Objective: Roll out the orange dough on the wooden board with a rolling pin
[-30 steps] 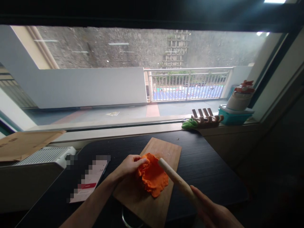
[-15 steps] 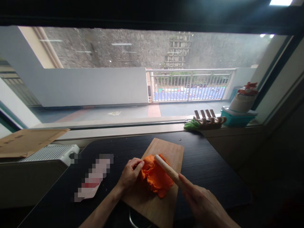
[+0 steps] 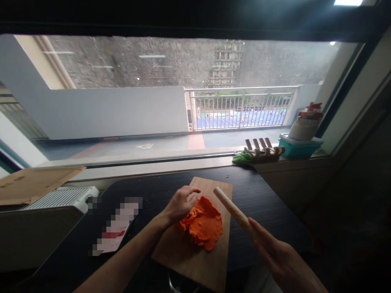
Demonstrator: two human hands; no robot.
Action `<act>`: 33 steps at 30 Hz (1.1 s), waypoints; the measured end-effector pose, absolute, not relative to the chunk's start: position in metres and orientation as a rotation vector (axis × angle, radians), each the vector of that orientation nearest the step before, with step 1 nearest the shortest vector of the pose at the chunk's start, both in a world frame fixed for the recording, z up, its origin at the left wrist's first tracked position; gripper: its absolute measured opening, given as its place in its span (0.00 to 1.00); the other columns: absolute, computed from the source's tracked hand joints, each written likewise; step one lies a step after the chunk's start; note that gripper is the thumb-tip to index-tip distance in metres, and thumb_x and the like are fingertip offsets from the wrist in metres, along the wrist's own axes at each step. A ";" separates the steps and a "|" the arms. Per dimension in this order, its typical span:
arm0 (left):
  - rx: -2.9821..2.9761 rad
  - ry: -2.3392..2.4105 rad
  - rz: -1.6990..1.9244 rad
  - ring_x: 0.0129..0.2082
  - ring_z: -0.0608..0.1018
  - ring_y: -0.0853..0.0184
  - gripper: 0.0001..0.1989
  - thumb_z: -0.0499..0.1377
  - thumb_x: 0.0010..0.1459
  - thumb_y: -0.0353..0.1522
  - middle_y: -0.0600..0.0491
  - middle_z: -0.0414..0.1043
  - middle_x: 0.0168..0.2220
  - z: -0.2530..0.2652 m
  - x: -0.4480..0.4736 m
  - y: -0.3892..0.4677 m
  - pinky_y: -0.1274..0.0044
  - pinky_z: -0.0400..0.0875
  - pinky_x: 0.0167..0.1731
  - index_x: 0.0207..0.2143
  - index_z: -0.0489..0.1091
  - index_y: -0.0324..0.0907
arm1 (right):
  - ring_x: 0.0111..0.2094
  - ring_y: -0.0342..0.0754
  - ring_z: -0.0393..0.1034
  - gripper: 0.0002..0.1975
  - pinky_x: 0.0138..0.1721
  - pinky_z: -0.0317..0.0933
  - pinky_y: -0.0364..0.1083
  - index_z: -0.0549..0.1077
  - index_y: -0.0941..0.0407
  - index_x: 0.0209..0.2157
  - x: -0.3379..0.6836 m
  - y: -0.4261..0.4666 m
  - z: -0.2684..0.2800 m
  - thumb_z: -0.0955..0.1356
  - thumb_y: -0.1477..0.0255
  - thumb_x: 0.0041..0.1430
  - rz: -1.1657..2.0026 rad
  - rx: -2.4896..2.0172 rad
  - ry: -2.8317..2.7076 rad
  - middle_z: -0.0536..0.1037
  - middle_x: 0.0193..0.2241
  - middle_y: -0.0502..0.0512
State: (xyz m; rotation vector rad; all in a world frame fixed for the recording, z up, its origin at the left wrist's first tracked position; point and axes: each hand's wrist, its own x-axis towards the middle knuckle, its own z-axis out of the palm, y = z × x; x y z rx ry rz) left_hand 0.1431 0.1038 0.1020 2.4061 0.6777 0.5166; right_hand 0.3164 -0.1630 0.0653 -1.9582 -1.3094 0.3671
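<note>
A flattened, ragged-edged piece of orange dough (image 3: pixel 204 226), or something like clay, lies on a wooden board (image 3: pixel 195 264). My left hand (image 3: pixel 183 201) hovers at its upper left edge, fingers stretched out and a little curved, thumb apart; whether it touches the dough is hard to tell. In my right hand (image 3: pixel 277 248) is a plain wooden rolling pin (image 3: pixel 233 209), gripped near its lower end. The pin slants up to the left, its far tip over the board's right side, apart from the dough.
The board rests on a dark table (image 3: pixel 259 195). A pixelated flat object (image 3: pixel 119 228) lies on the left, beside a white radiator (image 3: pixel 64 197) with cardboard (image 3: pixel 33 183) on top. On the sill stand a green cloth (image 3: pixel 242 158), a brown rack (image 3: pixel 265 152) and a teal box (image 3: pixel 301 147).
My right hand has lifted the rolling pin off the dough and moved it right. My left hand has shifted up and right along the dough's edge, its fingers opening out.
</note>
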 end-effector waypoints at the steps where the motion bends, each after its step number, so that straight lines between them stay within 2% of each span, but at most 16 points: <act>1: 2.502 0.511 0.390 0.50 0.73 0.61 0.15 0.53 0.55 0.32 0.49 0.75 0.47 0.107 0.154 0.100 0.70 0.61 0.55 0.44 0.73 0.42 | 0.44 0.52 0.75 0.25 0.37 0.68 0.42 0.62 0.49 0.60 0.321 -0.170 0.061 0.61 0.62 0.62 0.416 -1.958 -1.301 0.79 0.43 0.53; 4: 2.701 0.196 0.025 0.50 0.73 0.61 0.19 0.56 0.49 0.25 0.51 0.75 0.46 0.112 0.182 0.089 0.63 0.52 0.60 0.44 0.72 0.46 | 0.48 0.53 0.72 0.26 0.41 0.68 0.43 0.62 0.51 0.60 0.327 -0.184 0.039 0.60 0.62 0.61 0.497 -1.924 -1.289 0.76 0.48 0.54; 6: 2.795 0.131 -0.128 0.47 0.73 0.60 0.18 0.58 0.47 0.24 0.52 0.75 0.43 0.113 0.193 0.085 0.60 0.50 0.60 0.42 0.73 0.46 | 0.49 0.53 0.71 0.26 0.43 0.68 0.44 0.61 0.51 0.61 0.325 -0.191 0.023 0.60 0.63 0.62 0.494 -1.902 -1.270 0.74 0.50 0.54; 10: 2.876 0.091 -0.278 0.42 0.74 0.60 0.08 0.60 0.45 0.27 0.50 0.73 0.38 0.115 0.200 0.086 0.69 0.64 0.49 0.31 0.74 0.43 | 0.46 0.52 0.73 0.25 0.41 0.69 0.44 0.61 0.48 0.61 0.320 -0.197 0.007 0.60 0.64 0.62 0.451 -1.934 -1.230 0.77 0.46 0.51; 13: 2.825 0.056 -0.311 0.39 0.74 0.62 0.06 0.60 0.45 0.26 0.51 0.72 0.39 0.120 0.199 0.088 0.73 0.67 0.43 0.28 0.73 0.43 | 0.42 0.51 0.76 0.24 0.38 0.69 0.43 0.64 0.47 0.59 0.318 -0.197 0.008 0.60 0.63 0.61 0.390 -1.947 -1.224 0.80 0.42 0.51; 16: 2.803 0.042 -0.336 0.40 0.73 0.62 0.08 0.59 0.44 0.25 0.53 0.72 0.35 0.124 0.197 0.087 0.72 0.65 0.45 0.29 0.73 0.44 | 0.39 0.51 0.77 0.25 0.36 0.70 0.42 0.64 0.47 0.59 0.318 -0.197 0.012 0.61 0.63 0.60 0.395 -1.950 -1.247 0.81 0.39 0.52; 19: 2.800 -0.003 -0.358 0.39 0.72 0.62 0.07 0.59 0.45 0.25 0.54 0.71 0.32 0.124 0.195 0.089 0.71 0.64 0.45 0.28 0.73 0.44 | 0.39 0.51 0.77 0.26 0.34 0.70 0.41 0.62 0.46 0.60 0.318 -0.198 0.015 0.62 0.64 0.59 0.430 -1.958 -1.279 0.80 0.42 0.51; 22: 2.750 -0.047 -0.318 0.38 0.71 0.63 0.06 0.58 0.46 0.25 0.53 0.70 0.34 0.122 0.187 0.094 0.73 0.64 0.42 0.26 0.71 0.43 | 0.36 0.50 0.77 0.26 0.32 0.70 0.41 0.60 0.43 0.61 0.316 -0.201 0.016 0.62 0.65 0.60 0.409 -1.983 -1.283 0.80 0.42 0.51; 25: 2.668 -0.016 -0.292 0.38 0.71 0.65 0.10 0.55 0.46 0.23 0.53 0.70 0.35 0.122 0.176 0.099 0.76 0.65 0.40 0.29 0.71 0.44 | 0.30 0.49 0.77 0.26 0.29 0.69 0.40 0.58 0.43 0.61 0.314 -0.202 0.017 0.61 0.65 0.61 0.386 -2.007 -1.283 0.81 0.36 0.52; 29: 2.688 0.057 -0.266 0.41 0.72 0.64 0.18 0.56 0.48 0.25 0.53 0.71 0.39 0.128 0.171 0.095 0.74 0.66 0.44 0.43 0.70 0.46 | 0.26 0.47 0.76 0.27 0.25 0.67 0.38 0.57 0.44 0.62 0.312 -0.200 0.018 0.61 0.67 0.61 0.364 -1.984 -1.313 0.81 0.33 0.52; 30: 2.728 0.041 -0.264 0.41 0.72 0.63 0.19 0.57 0.48 0.25 0.52 0.71 0.40 0.129 0.171 0.092 0.73 0.65 0.46 0.44 0.71 0.46 | 0.25 0.46 0.76 0.27 0.25 0.66 0.38 0.56 0.44 0.62 0.311 -0.200 0.018 0.61 0.68 0.62 0.347 -1.969 -1.328 0.81 0.32 0.51; 33: 2.852 -0.044 -0.273 0.41 0.72 0.63 0.14 0.55 0.49 0.23 0.52 0.71 0.38 0.130 0.169 0.089 0.70 0.66 0.48 0.36 0.73 0.45 | 0.22 0.43 0.74 0.29 0.23 0.65 0.37 0.53 0.43 0.63 0.309 -0.204 0.017 0.61 0.72 0.61 0.279 -1.918 -1.384 0.79 0.29 0.49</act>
